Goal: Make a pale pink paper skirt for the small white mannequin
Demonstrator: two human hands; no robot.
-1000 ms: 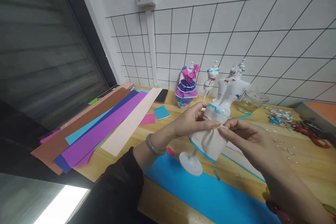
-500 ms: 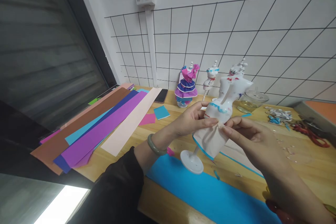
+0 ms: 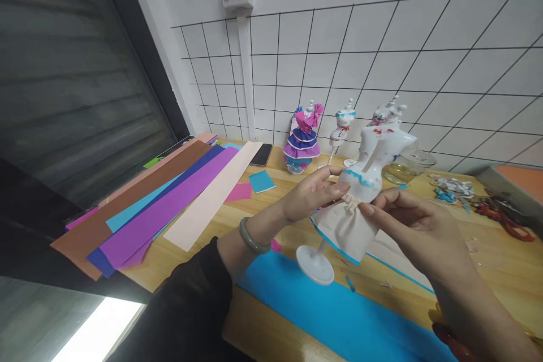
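White dress form (image 3: 379, 155), tilted with its shoulders to the right, held between the two hands above the near part of the bench (image 3: 504, 294). A cream skirt (image 3: 345, 229), edged in blue along its hem, lies against the hips, its upper edge gathered into folds. The left hand (image 3: 316, 195) has its fingers behind the form and its thumb in front, near the gathers; its grip is closed around the hip. The right hand (image 3: 409, 218) holds the gathered edge in a narrow grip between thumb and forefinger. The round base (image 3: 315, 265) overlaps a blue sheet (image 3: 335, 319) in this view; whether the two touch cannot be told. A green bangle (image 3: 251, 236) circles the left wrist, below a black sleeve (image 3: 186, 288). Behind the right hand lies a cream strip (image 3: 396, 257) with a blue edge. Farther back stand a doll form in tiered purple and pink (image 3: 302, 144), a small white form (image 3: 342, 127) and a glass jar (image 3: 399, 173). To the right lie red-handled scissors (image 3: 518, 231); to the left, overlapping coloured strips (image 3: 169, 216) and a dark phone (image 3: 262, 155). A white wall (image 3: 326, 59) with black grid lines closes the rear.
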